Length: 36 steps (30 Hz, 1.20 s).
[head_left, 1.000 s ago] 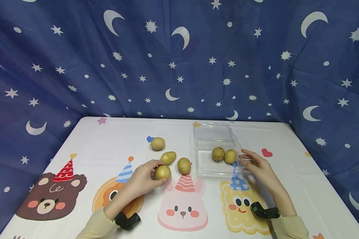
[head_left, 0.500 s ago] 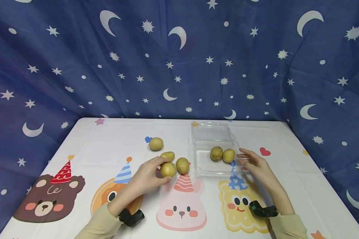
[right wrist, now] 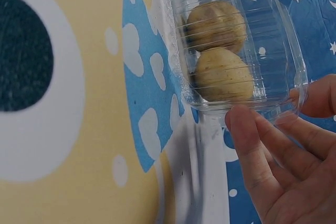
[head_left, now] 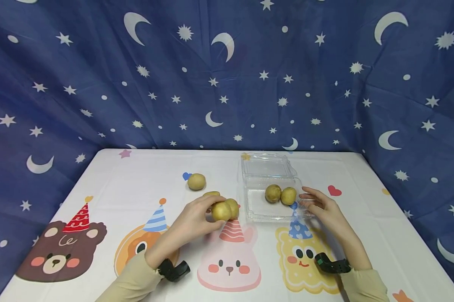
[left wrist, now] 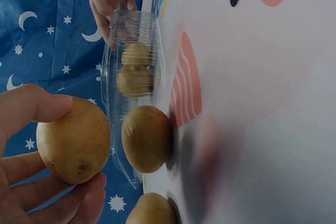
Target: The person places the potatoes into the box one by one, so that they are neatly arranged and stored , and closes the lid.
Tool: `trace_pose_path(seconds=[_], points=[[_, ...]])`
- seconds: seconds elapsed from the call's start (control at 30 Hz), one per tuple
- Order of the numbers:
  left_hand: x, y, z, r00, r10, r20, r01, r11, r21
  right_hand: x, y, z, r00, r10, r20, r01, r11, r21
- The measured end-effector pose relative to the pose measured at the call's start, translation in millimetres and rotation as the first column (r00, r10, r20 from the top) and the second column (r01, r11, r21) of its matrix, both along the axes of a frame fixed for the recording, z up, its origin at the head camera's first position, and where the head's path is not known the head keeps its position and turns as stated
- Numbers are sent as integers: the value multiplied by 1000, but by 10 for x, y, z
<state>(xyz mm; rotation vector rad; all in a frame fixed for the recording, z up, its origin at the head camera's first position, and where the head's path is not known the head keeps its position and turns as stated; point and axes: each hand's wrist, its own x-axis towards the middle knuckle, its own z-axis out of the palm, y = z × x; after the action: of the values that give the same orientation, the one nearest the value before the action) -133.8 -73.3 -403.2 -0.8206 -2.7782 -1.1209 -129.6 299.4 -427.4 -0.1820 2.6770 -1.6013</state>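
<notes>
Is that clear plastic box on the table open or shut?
Open: the clear plastic box has its lid folded back on its far side, and two potatoes lie uncovered in its base.

Wears beige long sleeves [head_left: 130,274] ending behind the fingers [left wrist: 23,166], with black, curved wrist cameras [head_left: 174,270] strapped in between, green-marked on the right.

The head camera looks forward and down from above the near side, well back, taking in most of the counter [head_left: 155,165] and the starry blue curtain [head_left: 253,46] behind. Both wrist cameras sit low and tipped sideways: the left faces across toward the clear clamshell container [head_left: 262,212], the right views it from closer. All three share its two potatoes [head_left: 288,196].
</notes>
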Motion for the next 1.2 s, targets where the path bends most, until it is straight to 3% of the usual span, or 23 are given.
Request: trace_pose_path(seconds=[0.23,0.5,0.83,1.2], points=[[-29,92,47,1000,-14,-17,14,1000,7,2,-3,6,1000,-3,4,3,1000,-5],[-69,181,105,996,-23,-86,22,1000,-21,5,-5,1,1000,9,-19,-10,1000,-5],[-169,324,106,994,-68,-81,69,998,8,10,-14,2,1000,11,-21,-11,1000,6],[-281,489,118,990,-99,-96,96,995,-32,11,-14,4,1000,8,-21,-8,1000,6]])
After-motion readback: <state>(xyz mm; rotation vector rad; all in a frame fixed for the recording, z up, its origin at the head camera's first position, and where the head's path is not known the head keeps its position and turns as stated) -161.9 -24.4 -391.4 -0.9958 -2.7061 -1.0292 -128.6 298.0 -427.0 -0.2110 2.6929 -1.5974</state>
